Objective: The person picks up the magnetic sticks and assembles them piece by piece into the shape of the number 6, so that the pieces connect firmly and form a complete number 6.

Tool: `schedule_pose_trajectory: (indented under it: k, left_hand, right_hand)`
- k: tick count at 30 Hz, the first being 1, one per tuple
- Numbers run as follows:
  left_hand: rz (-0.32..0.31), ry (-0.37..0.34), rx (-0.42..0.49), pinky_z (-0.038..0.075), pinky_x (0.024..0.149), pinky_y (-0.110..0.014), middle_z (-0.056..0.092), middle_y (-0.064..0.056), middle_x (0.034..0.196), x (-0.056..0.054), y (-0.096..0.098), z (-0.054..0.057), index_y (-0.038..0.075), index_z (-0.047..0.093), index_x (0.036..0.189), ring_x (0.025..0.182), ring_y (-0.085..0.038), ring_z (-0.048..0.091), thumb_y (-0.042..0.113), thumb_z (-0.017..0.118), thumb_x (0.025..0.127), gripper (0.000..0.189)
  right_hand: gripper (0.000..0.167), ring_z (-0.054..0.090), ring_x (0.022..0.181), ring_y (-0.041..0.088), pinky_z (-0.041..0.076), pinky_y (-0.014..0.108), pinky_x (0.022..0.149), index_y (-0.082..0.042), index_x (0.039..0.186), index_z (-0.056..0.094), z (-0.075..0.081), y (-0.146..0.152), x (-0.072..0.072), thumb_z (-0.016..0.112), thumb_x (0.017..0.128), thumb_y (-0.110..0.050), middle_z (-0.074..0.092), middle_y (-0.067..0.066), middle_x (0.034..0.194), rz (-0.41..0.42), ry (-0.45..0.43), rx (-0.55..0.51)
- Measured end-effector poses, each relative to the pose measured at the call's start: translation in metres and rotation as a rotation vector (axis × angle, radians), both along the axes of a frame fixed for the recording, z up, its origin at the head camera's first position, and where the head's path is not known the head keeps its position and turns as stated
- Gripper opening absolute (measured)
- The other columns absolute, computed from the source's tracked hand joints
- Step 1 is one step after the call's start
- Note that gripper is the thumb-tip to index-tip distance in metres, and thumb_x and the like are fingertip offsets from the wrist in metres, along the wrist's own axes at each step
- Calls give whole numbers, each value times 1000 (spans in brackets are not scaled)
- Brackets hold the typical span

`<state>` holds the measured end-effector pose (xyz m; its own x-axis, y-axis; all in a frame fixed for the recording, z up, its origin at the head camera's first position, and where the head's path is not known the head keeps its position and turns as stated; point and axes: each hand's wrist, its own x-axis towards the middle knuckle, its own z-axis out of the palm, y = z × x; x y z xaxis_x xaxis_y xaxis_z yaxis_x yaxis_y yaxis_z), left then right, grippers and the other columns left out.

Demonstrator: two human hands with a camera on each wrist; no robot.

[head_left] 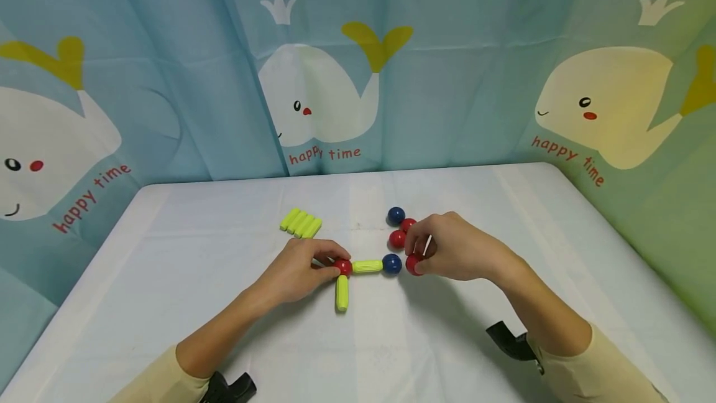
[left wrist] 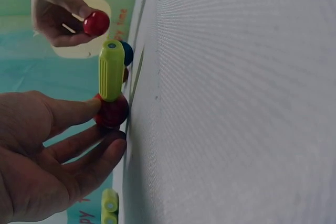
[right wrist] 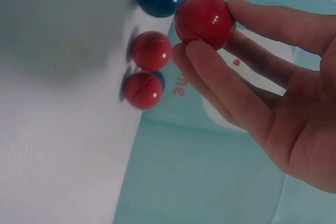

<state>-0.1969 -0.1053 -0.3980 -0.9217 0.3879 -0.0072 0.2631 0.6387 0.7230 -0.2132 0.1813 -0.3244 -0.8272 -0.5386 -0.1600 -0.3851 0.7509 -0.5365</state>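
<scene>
In the head view there are four red balls, two blue balls and what look like six green sticks, and the joined blue ball [head_left: 392, 264] serves as landmark. A green stick [head_left: 367, 266] runs left from it to the corner red ball [head_left: 343, 267], from which a second stick [head_left: 342, 293] points toward the person. The left hand [head_left: 306, 270] pinches that corner ball between thumb and fingers; the right hand [head_left: 455, 247] grips another red ball [head_left: 413, 264] at its fingertips — just right of the landmark, with a gap between. Beyond the landmark lie two loose red balls [head_left: 397, 239] and the loose blue ball [head_left: 396, 216]; beyond it and well to the left is a row of four sticks [head_left: 301, 222]. In the left wrist view the thumb and fingers close around the corner ball, and the right hand's ball is off the tabletop [left wrist: 236, 98]. In the right wrist view that ball sits between thumb and fingertips, narrowly spaced — near the landmark, whose stick shows only partly.
</scene>
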Motion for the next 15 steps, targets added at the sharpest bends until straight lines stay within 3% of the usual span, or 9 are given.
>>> schedule_pose_trajectory:
  k: [9, 15]
  left_hand:
    - [1, 0, 1, 57, 91, -37, 76, 11, 102, -1, 0, 0, 24, 79, 111, 95, -11, 70, 11, 76, 95, 21]
    - [5, -6, 0, 57, 90, -37, 77, 10, 104, 0, 0, 1, 22, 79, 113, 95, -12, 70, 11, 76, 95, 22]
  right_hand:
    - [17, 68, 79, 8, 57, 25, 72, -18, 90, 73, -5, -13, 11, 81, 85, -4, 72, -4, 99, 100, -23, -47]
    - [18, 66, 78, 6, 55, 25, 69, -21, 88, 74, -14, -26, 18, 83, 84, -6, 68, -10, 87, 138, -47, -39]
